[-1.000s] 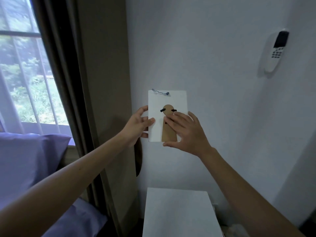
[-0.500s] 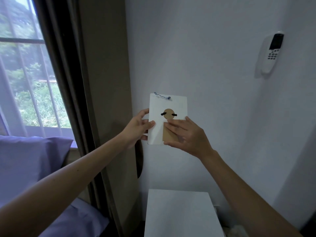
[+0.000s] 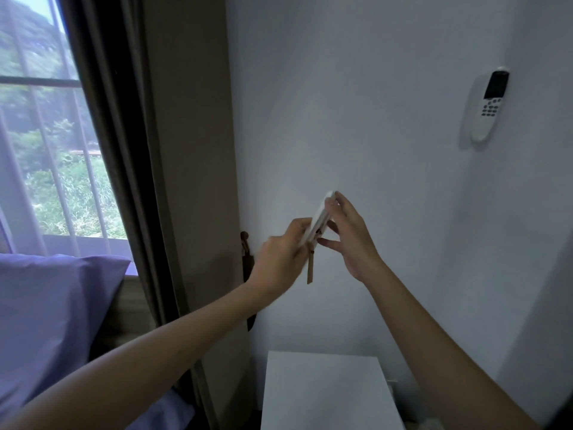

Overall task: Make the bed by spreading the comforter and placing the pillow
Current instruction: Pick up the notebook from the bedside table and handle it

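A purple pillow [image 3: 52,315] leans upright at the lower left, below the window. In front of the white wall, both hands hold a small white board [image 3: 321,217], now turned edge-on, with a brown tag [image 3: 310,270] dangling from its lower end. My left hand [image 3: 280,257] grips the board's lower left side. Fingers of my right hand [image 3: 348,235] press on its right face and top edge. No comforter is in view.
A dark curtain [image 3: 133,169] hangs beside the window [image 3: 46,144]. A white bedside cabinet [image 3: 325,395] stands below the hands. A white remote [image 3: 488,108] sits in a wall holder at the upper right. A brown hook with a dark strap [image 3: 246,256] is on the wall corner.
The white board faced me flat against the wall before. It has come off the wall and rotated edge-on between both hands, and the brown tag now hangs free below it.
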The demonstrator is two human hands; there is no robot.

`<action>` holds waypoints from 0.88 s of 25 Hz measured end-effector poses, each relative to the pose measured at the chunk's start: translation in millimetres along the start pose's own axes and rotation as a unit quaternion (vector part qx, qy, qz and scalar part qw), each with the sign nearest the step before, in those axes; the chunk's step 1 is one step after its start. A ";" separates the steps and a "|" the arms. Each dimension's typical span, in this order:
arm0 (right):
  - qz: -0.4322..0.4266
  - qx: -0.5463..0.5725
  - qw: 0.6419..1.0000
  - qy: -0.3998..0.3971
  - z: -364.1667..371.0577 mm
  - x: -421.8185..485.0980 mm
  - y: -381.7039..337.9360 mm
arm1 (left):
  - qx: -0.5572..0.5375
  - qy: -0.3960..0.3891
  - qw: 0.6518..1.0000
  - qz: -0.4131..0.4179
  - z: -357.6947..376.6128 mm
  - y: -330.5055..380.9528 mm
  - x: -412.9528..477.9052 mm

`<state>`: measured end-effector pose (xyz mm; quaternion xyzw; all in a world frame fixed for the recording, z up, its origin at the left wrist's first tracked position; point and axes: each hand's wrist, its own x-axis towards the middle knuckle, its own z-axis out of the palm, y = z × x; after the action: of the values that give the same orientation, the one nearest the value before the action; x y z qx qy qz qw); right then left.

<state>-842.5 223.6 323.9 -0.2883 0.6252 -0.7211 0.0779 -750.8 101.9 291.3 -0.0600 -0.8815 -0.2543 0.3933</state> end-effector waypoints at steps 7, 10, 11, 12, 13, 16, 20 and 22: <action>0.026 -0.028 0.999 0.039 -6.4 5.6 5.8 | 0.117 -0.031 0.991 0.063 19.1 -5.7 -8.2; 0.080 -0.072 0.990 0.095 -6.0 5.8 16.2 | 0.130 -0.083 0.987 0.054 26.5 -12.7 -13.5; 0.097 -0.081 0.986 0.109 -7.8 6.7 20.7 | 0.122 -0.106 0.986 0.032 28.4 -16.3 -15.8; 0.107 -0.081 0.984 0.119 -10.5 6.0 23.9 | 0.105 -0.132 0.986 -0.010 29.5 -20.7 -17.0; 0.113 -0.075 0.983 0.124 -13.8 4.7 26.1 | 0.080 -0.154 0.983 -0.064 30.1 -27.5 -16.9; 0.120 -0.030 0.988 0.095 -27.2 0.9 26.8 | -0.021 -0.189 0.959 -0.209 28.4 -51.8 -11.4; 0.126 0.000 0.991 0.034 -40.1 -1.4 23.7 | -0.254 -0.231 0.897 -0.278 18.6 -60.5 -1.7; 0.114 0.006 0.993 0.034 -44.8 -3.5 24.4 | -0.319 -0.241 0.873 -0.280 13.6 -57.2 1.1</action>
<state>-868.6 258.6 297.4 -0.1901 0.6519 -0.7205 0.1406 -778.1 59.2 261.5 0.0077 -0.7995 -0.5992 0.0407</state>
